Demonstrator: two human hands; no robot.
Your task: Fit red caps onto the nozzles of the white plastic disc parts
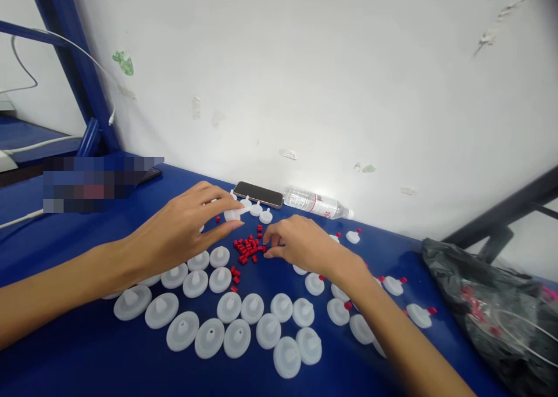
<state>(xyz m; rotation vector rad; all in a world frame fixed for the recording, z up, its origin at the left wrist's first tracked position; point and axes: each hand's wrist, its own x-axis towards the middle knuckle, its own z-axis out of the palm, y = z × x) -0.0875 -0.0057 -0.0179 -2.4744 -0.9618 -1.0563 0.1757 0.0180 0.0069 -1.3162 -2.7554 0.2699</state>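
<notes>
My left hand (pixel 187 220) pinches a white plastic disc (pixel 233 214) with a narrow stem, its stem pointing right between thumb and fingers. My right hand (pixel 299 243) is curled at the right edge of a pile of small red caps (pixel 246 249), with one red cap (pixel 263 249) between its thumb and fingertip. More white discs (pixel 196 283) with stems upward spread over the blue table below my hands. To the right, beneath and beyond my right forearm, lie white discs (pixel 394 286) with red caps on their stems.
A phone (pixel 259 194) and a clear plastic bottle (pixel 314 203) lie along the white wall. At the right is a dark plastic bag (pixel 492 310) with red and clear bits showing. A blue frame post (pixel 82 54) and white cables (pixel 70 41) are at the left.
</notes>
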